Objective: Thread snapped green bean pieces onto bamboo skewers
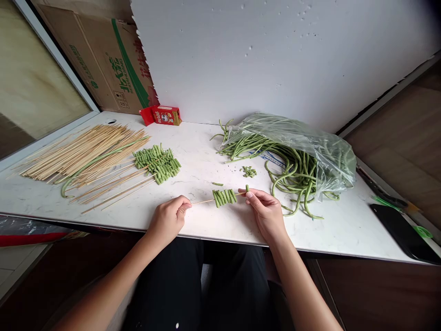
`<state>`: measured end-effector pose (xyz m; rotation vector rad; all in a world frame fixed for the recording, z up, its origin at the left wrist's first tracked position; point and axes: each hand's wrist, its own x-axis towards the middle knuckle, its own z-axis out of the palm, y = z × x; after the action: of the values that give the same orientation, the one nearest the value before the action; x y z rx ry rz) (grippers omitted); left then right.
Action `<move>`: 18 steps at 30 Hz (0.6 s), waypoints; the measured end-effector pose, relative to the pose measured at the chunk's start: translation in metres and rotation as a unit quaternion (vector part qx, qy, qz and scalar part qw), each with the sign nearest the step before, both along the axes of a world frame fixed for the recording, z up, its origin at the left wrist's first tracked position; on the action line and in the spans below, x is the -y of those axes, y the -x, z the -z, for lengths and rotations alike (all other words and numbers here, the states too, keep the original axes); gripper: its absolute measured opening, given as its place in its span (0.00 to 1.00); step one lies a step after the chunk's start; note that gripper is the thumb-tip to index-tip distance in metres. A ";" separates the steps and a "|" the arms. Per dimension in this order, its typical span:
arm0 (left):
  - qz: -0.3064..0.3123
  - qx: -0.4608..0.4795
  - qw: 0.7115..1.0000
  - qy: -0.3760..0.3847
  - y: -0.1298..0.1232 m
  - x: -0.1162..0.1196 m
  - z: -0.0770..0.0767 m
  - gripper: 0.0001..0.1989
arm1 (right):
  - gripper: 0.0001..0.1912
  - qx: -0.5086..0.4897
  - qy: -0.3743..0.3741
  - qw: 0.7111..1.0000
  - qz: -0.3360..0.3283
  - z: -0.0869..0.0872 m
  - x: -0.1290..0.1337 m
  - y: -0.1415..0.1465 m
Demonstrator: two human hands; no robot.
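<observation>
Closed round the bare end of a bamboo skewer (pixel 203 202) is my left hand (pixel 169 216). Several short green bean pieces (pixel 224 197) sit side by side on the skewer, crosswise to it. At its other end my right hand (pixel 267 211) pinches one more green bean piece (pixel 247 188) between thumb and fingers, at the skewer's tip. A loose bean piece (pixel 217 184) lies on the white table just behind the skewer. Left of it rests a pile of filled bean skewers (pixel 158 163), their bare sticks pointing toward the front left.
Many bare skewers (pixel 86 149) are spread at the left, with a long bean (pixel 99 158) across them. A plastic bag (pixel 330 147) of long green beans (pixel 292 165) lies at the right, near small bean trimmings (pixel 248 172). A red box (pixel 167 115) and black phone (pixel 403 232) lie farther out.
</observation>
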<state>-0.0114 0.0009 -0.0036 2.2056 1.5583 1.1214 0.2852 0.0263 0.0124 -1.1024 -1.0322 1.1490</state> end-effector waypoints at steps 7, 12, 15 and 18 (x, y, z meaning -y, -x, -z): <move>0.018 -0.018 0.999 0.026 0.002 0.000 -0.001 0.10 | 0.11 -0.002 -0.017 1.000 -0.012 -0.003 0.002 0.002; 0.024 -0.016 0.999 0.035 0.003 0.000 -0.001 0.11 | 0.09 -0.002 -0.039 0.999 -0.025 0.000 0.002 0.001; 0.013 -0.009 1.000 0.025 0.003 0.001 0.001 0.11 | 0.09 0.002 -0.044 0.999 -0.023 0.001 0.001 0.000; -0.008 -0.003 1.000 0.001 0.001 0.001 0.003 0.10 | 0.09 0.014 -0.042 0.999 -0.006 0.001 0.001 0.002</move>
<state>-0.0122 0.0000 -0.0063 2.2005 1.5816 1.1193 0.2829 0.0250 0.0118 -1.0499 -1.1009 1.0923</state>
